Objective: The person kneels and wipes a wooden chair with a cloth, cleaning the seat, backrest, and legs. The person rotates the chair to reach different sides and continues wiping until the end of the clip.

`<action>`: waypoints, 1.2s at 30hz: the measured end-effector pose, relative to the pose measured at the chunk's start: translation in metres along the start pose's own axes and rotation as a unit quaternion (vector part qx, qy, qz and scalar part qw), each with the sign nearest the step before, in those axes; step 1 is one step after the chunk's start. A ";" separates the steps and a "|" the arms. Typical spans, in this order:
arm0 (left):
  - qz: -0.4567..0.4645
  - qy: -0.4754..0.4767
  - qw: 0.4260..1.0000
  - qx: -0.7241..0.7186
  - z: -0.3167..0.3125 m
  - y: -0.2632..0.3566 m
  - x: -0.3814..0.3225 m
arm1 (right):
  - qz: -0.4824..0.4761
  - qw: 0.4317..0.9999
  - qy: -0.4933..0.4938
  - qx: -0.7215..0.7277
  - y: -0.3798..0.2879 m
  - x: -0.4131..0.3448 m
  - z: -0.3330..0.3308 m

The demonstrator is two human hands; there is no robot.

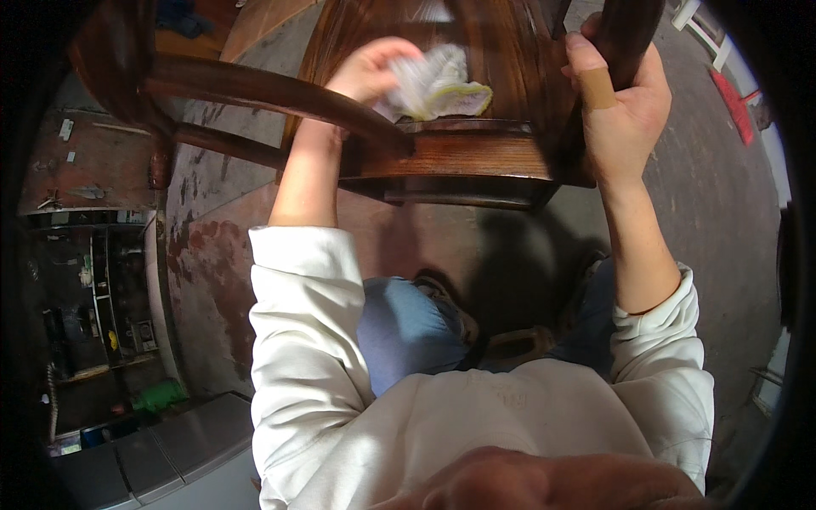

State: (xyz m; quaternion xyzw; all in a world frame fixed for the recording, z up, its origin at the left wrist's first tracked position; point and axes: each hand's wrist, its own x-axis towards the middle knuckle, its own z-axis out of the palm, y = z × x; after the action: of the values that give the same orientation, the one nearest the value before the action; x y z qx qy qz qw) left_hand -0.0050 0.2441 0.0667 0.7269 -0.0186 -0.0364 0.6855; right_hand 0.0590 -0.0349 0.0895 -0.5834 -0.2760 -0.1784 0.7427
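A dark, glossy wooden chair stands before me, its seat [484, 64] at the top middle and its curved armrest [255, 86] crossing in front of my left forearm. My left hand [373, 70] holds a crumpled white knit cloth [440, 83] with a yellow edge, perhaps a work glove, against or just above the seat. Both the fingers and part of the cloth are blurred. My right hand [625, 95] is wrapped around a dark wooden upright [631, 38] of the chair at the upper right. A tan adhesive bandage [597, 88] circles its thumb.
A shelf unit [102, 287] with assorted items is at the left, a green container [159, 395] near its lower end. Below it stands a grey cabinet [153, 459]. A red dustpan-like object [733, 105] lies at the far right. The concrete floor [707, 210] is stained.
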 end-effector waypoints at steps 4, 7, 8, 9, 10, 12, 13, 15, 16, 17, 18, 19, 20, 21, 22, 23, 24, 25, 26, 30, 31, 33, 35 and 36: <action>-0.111 -0.139 0.965 0.191 -0.007 -0.016 0.013 | -0.014 1.000 -0.003 -0.001 0.003 0.000 -0.001; -0.154 -0.082 0.921 0.347 -0.023 -0.016 0.005 | -0.021 1.000 -0.020 0.002 0.005 -0.001 -0.003; -0.167 -0.053 0.902 0.395 -0.028 -0.014 -0.002 | -0.022 0.999 -0.026 0.011 0.005 0.000 -0.003; -0.200 -0.018 0.879 0.432 -0.034 -0.013 -0.008 | -0.022 0.999 -0.030 0.021 0.005 0.000 -0.003; -0.231 0.009 0.856 0.462 -0.040 -0.010 -0.015 | -0.025 0.998 -0.039 0.033 0.005 0.001 -0.003; -0.236 0.056 0.827 0.506 -0.054 -0.007 -0.034 | -0.029 0.997 -0.053 0.055 0.003 0.001 -0.002; -0.208 0.075 0.824 0.522 -0.060 -0.010 -0.049 | -0.026 0.997 -0.055 0.038 0.001 0.002 -0.002; -0.175 0.120 0.820 0.532 -0.074 -0.015 -0.072 | -0.020 0.998 -0.059 0.003 -0.001 0.002 -0.001; -0.171 0.147 0.819 0.528 -0.080 -0.017 -0.081 | -0.033 0.997 -0.044 0.047 -0.001 0.002 0.001; -0.198 0.182 0.802 0.534 -0.084 -0.018 -0.085 | -0.029 0.997 -0.051 0.043 -0.002 0.003 0.000; -0.201 0.208 0.763 0.578 -0.085 -0.021 -0.089 | -0.025 0.997 -0.057 0.040 -0.002 0.003 0.000; -0.191 0.201 0.754 0.596 -0.083 -0.021 -0.090 | -0.022 0.997 -0.065 0.038 -0.001 0.004 -0.001; -0.190 0.203 0.732 0.622 -0.077 -0.022 -0.090 | -0.029 0.998 -0.058 0.022 0.000 0.004 -0.001; -0.188 0.205 0.710 0.647 -0.067 -0.022 -0.088 | -0.049 0.997 -0.058 0.006 0.001 0.004 0.000; -0.187 0.212 0.716 0.639 -0.055 -0.022 -0.087 | -0.070 0.996 -0.059 -0.010 0.003 0.005 -0.001; -0.148 0.215 0.777 0.573 -0.040 -0.019 -0.086 | -0.090 0.994 -0.060 -0.027 0.004 0.006 -0.001; -0.131 0.198 0.823 0.516 -0.026 -0.017 -0.083 | -0.076 0.996 -0.050 -0.025 0.006 0.005 -0.002; -0.135 0.178 0.857 0.464 -0.013 -0.013 -0.082 | -0.063 0.997 -0.042 -0.023 0.007 0.004 -0.002; -0.119 0.162 0.913 0.356 0.000 -0.012 -0.078 | -0.051 0.998 -0.036 -0.022 0.007 0.004 -0.003; -0.076 0.144 0.896 0.414 0.024 -0.012 -0.075 | -0.020 0.997 -0.059 -0.035 0.006 0.002 -0.007; -0.080 0.167 0.880 0.437 0.022 -0.013 -0.078 | -0.013 0.997 -0.064 -0.028 0.004 0.002 -0.009; -0.071 0.225 0.859 0.455 0.013 -0.022 -0.089 | 0.000 0.997 -0.077 -0.015 0.003 0.004 -0.010; -0.047 0.286 0.849 0.441 0.001 -0.032 -0.104 | -0.008 0.996 -0.089 -0.001 0.002 0.005 -0.010; -0.035 0.304 0.833 0.461 -0.009 -0.035 -0.111 | -0.010 0.996 -0.092 0.005 0.002 0.005 -0.011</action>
State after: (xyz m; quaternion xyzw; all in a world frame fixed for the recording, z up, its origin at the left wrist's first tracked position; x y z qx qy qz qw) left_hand -0.1156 0.2638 0.0358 0.9331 0.2014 0.1757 0.2405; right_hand 0.0666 -0.0446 0.0890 -0.5912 -0.3501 -0.1297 0.7149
